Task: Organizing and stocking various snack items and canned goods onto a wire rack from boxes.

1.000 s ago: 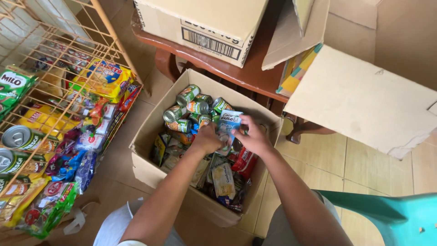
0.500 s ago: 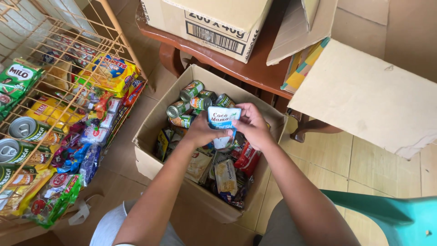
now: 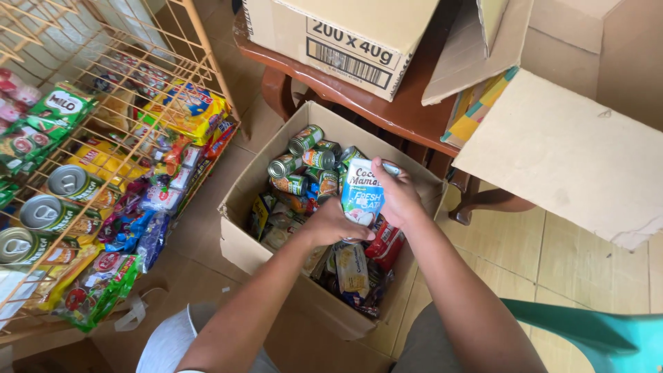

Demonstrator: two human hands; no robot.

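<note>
Two hands lifting one small carton out of a packed cardboard box.

Wire rack at left, stocked; cardboard box on the floor, crammed with green cans; carton raised above them, upright, pinched between left hand below and right hand, fingers wrapped closed round it, front turned up for reading.

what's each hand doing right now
left hand: closed on the bottom of the small white and blue carton
right hand: closed on the same carton's side
</note>
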